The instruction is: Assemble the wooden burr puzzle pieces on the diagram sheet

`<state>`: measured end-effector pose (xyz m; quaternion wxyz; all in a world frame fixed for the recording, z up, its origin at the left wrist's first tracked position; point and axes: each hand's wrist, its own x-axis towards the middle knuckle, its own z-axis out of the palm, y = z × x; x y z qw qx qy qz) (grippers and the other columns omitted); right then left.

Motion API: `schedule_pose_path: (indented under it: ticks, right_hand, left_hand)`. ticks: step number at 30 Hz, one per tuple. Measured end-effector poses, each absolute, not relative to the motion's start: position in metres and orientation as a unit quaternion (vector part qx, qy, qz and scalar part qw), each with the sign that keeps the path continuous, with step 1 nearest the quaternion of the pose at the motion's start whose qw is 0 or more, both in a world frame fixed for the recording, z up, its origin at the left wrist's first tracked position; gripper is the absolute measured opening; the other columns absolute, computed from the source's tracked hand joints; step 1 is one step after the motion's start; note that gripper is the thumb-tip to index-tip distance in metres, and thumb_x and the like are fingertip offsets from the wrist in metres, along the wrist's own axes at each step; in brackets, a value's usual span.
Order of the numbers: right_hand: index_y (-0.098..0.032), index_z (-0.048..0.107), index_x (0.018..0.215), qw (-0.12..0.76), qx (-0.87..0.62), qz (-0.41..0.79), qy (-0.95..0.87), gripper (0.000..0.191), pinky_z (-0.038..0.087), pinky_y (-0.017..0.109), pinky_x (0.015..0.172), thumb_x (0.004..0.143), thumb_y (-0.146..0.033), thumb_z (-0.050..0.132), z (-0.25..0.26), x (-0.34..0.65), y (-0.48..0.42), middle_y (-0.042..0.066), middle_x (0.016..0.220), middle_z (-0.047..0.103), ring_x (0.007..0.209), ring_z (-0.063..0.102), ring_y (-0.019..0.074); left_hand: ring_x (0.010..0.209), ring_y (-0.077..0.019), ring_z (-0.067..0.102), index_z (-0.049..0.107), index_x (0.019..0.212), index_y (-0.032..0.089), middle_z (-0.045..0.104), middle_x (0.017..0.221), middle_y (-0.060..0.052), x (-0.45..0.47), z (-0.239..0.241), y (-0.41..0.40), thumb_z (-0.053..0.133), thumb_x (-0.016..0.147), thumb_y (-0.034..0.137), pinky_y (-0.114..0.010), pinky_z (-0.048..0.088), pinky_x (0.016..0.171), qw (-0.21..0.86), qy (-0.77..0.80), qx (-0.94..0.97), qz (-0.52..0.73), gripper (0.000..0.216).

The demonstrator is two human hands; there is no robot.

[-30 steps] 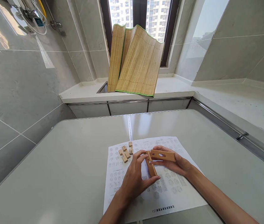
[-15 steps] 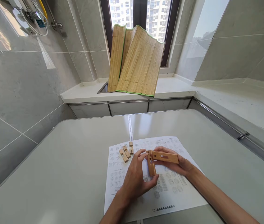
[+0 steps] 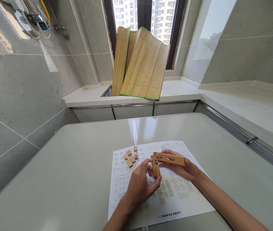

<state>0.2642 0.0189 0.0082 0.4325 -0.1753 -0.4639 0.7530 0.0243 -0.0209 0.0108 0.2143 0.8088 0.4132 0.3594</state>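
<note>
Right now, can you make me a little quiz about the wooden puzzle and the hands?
1. True or false: the right hand holds the wooden bar marked 2.
2. The left hand grips which piece? A) the upright wooden bar B) the bamboo mat C) a loose block.
3. Fill in: the loose wooden blocks lie on the printed ____.

Key: 1 true; 2 A; 3 sheet.

Loose blocks (image 3: 130, 157) lie on the sheet (image 3: 175, 199), left of both hands' joined pieces (image 3: 165, 160).
</note>
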Motion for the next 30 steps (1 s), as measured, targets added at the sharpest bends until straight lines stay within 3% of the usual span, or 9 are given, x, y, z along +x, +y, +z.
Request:
schedule_pose_path:
  ticks: [4,8,11,16,20,24,30]
  right_hand:
    - [-0.026,0.067,0.127,0.447,-0.181,0.744,-0.463,0.083,0.03,0.064,0.121,0.067,-0.082,0.079,0.005,0.264,0.021,0.017,0.14,0.065,0.14,0.053,0.0426]
    - [-0.025,0.067,0.127,0.465,-0.185,0.735,-0.458,0.08,0.029,0.063,0.123,0.069,-0.08,0.08,0.005,0.262,0.022,0.015,0.14,0.065,0.141,0.052,0.0408]
    - [-0.025,0.067,0.128,0.461,-0.191,0.729,-0.469,0.079,0.028,0.062,0.124,0.071,-0.078,0.079,0.009,0.26,0.021,0.015,0.14,0.065,0.139,0.053,0.0399]
    - [-0.025,0.063,0.134,0.461,-0.184,0.725,-0.477,0.079,0.028,0.064,0.123,0.075,-0.076,0.078,0.009,0.26,0.021,0.015,0.138,0.067,0.137,0.056,0.04]
    - [-0.03,0.06,0.14,0.513,-0.22,0.7,-0.445,0.078,0.03,0.064,0.123,0.077,-0.073,0.078,0.003,0.262,0.023,0.012,0.145,0.064,0.142,0.052,0.0389]
    - [-0.032,0.062,0.138,0.532,-0.263,0.685,-0.423,0.075,0.031,0.062,0.122,0.075,-0.066,0.084,-0.002,0.265,0.025,0.012,0.151,0.058,0.143,0.05,0.0399]
    - [-0.033,0.063,0.137,0.508,-0.278,0.691,-0.432,0.074,0.043,0.054,0.113,0.072,-0.057,0.09,0.0,0.264,0.022,0.01,0.154,0.054,0.135,0.054,0.0368]
  left_hand:
    - [0.083,-0.0216,0.071,0.046,0.144,0.025,0.073,0.095,-0.004,0.024,0.013,-0.019,0.063,0.097,0.031,-0.037,0.061,0.08,0.221,0.426,0.807,0.345,0.05]
    - [0.1,-0.0251,0.072,0.046,0.151,0.025,0.074,0.116,-0.01,0.023,0.011,-0.016,0.05,0.104,0.028,-0.042,0.061,0.089,0.204,0.418,0.818,0.338,0.047]
    - [0.107,-0.0255,0.071,0.05,0.148,0.026,0.072,0.122,-0.01,0.024,0.012,-0.015,0.042,0.108,0.026,-0.042,0.06,0.094,0.211,0.424,0.809,0.348,0.041]
    - [0.085,-0.0223,0.069,0.063,0.119,0.023,0.071,0.096,-0.005,0.025,0.019,-0.016,0.039,0.11,0.035,-0.036,0.056,0.077,0.289,0.482,0.735,0.38,0.028]
    - [0.068,-0.0173,0.059,0.06,0.093,0.021,0.063,0.077,0.0,0.025,0.024,-0.014,0.042,0.109,0.049,-0.031,0.048,0.07,0.412,0.497,0.638,0.42,0.037]
    - [0.065,-0.0143,0.053,0.058,0.099,0.02,0.061,0.075,0.002,0.024,0.022,-0.008,0.052,0.104,0.056,-0.029,0.045,0.072,0.548,0.443,0.542,0.458,0.036]
    - [0.053,-0.0093,0.042,0.057,0.097,0.018,0.059,0.069,0.003,0.023,0.023,-0.005,0.057,0.1,0.058,-0.025,0.036,0.058,0.631,0.412,0.497,0.43,0.04]
